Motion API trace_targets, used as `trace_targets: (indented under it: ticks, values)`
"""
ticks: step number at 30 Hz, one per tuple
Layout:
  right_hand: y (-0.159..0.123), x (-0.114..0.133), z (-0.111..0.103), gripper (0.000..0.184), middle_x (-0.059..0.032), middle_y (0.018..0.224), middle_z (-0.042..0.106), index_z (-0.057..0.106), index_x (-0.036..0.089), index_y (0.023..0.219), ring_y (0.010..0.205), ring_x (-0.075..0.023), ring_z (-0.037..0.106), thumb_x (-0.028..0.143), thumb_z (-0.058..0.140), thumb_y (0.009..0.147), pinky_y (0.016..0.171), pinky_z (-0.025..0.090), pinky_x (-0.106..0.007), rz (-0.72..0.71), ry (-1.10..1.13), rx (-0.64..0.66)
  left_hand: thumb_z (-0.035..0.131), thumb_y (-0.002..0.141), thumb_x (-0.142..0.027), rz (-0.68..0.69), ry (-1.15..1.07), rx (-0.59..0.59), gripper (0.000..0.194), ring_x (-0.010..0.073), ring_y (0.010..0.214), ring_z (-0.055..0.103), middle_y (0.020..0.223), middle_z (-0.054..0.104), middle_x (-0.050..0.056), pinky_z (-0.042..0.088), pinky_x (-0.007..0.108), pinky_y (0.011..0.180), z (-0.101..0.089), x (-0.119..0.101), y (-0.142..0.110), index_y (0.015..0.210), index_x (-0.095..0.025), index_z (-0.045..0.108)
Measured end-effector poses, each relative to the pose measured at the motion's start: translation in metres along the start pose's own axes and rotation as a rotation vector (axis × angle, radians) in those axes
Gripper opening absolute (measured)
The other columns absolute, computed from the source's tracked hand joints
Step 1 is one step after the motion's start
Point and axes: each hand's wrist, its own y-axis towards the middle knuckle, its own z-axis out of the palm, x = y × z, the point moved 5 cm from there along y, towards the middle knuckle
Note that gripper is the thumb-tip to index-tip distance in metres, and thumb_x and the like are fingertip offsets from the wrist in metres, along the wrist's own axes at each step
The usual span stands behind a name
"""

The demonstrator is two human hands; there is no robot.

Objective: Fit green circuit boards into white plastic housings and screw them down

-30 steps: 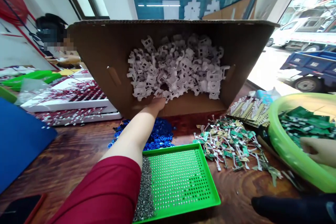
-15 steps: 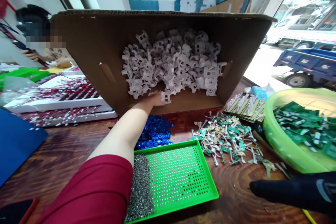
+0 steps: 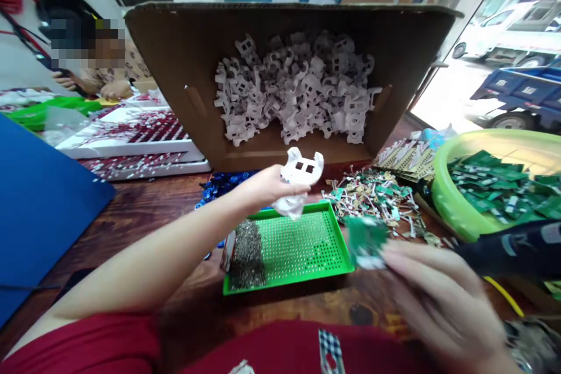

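Note:
My left hand (image 3: pixel 269 186) is closed on a white plastic housing (image 3: pixel 309 170) with two square holes, held above the green tray. Between the fingers and thumb of my right hand (image 3: pixel 442 286) is a green circuit board (image 3: pixel 366 239), smeared by motion. Below them lies the green tray (image 3: pixel 289 280), drilled with rows of holes; many hold small metal pieces, and a heap of screws (image 3: pixel 248 251) fills its left end. Behind it, a cardboard box (image 3: pixel 175 52) on its side contains a pile of similar white housings (image 3: pixel 302 87).
Blue plastic parts (image 3: pixel 219 184) lie left of the tray. Small wired boards (image 3: pixel 372 196) are heaped to its right, near a yellow-green basin (image 3: pixel 451 201) of circuit boards. A dark tool (image 3: pixel 512 248) juts in from the right. Another person (image 3: pixel 127 64) sits at far left.
My left hand has come out of the box toward me with a white housing. My right hand has entered from the right, holding a green circuit board. The view has shifted somewhat.

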Motion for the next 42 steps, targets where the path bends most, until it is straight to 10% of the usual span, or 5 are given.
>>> trace_targets:
  ticks: [4,12,42]
  values:
    - [0.016,0.000,0.044,0.027,-0.0044,0.095,0.057,0.060,0.017,0.101,0.087,-0.0097,0.058,0.008,0.065,0.076,0.080,0.051,-0.021,-0.052,0.087,0.060,0.073,0.067,-0.033,-0.070,-0.677,0.055,0.050,0.0223,0.090,0.064,0.108,0.068,0.011,0.049,0.034,0.080,0.055,-0.001,-0.074,0.111,-0.014,0.058]
    - [0.010,0.015,0.073,0.013,-0.0038,0.091,0.063,0.063,0.020,0.093,0.085,-0.0139,0.057,0.019,0.062,0.081,0.078,0.048,-0.030,-0.084,-0.027,0.275,0.068,0.072,-0.019,-0.105,-0.778,-0.409,0.042,0.0218,0.105,0.057,0.110,0.062,0.006,0.042,0.034,0.092,0.087,0.017,-0.135,0.110,-0.020,0.050]
    - [0.000,0.037,0.100,0.015,-0.0076,0.093,0.061,0.064,0.015,0.094,0.082,-0.0178,0.053,0.016,0.053,0.085,0.071,0.047,-0.032,-0.294,-0.124,0.615,0.060,0.082,-0.029,-0.137,-1.185,-0.412,0.035,0.0231,0.115,0.054,0.120,0.061,0.007,0.040,0.038,0.099,0.106,0.035,-0.147,0.114,-0.020,0.050]
